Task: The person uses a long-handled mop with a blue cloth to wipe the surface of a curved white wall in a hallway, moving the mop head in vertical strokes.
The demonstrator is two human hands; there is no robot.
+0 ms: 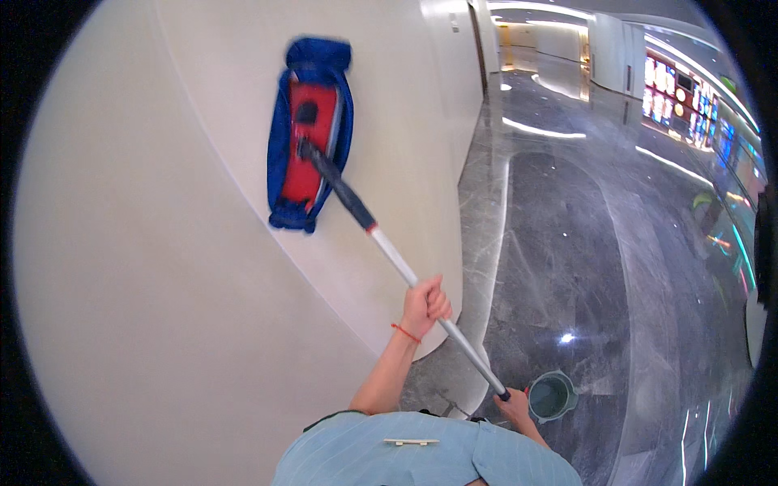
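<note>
My left hand [427, 305] is wrapped around the middle of a silver mop pole [395, 255]. Lower down, my right hand [515, 406] grips the dark end of the same pole. At the pole's upper end, a dark joint [340, 185] connects to a flat mop head with a red plate [312, 143]. A blue cloth mop pad [279, 146] surrounds the plate, its ends folded over. The head lies against, or very close to, a smooth cream wall [182, 316]; the exact contact is hidden.
A grey bucket [552, 396] holding liquid stands on the glossy grey marble floor [559, 255], close beside my right hand. The wall curves along my left, with a thin seam crossing it. Farther off are a doorway [478, 48] and colourful lit panels [678, 91].
</note>
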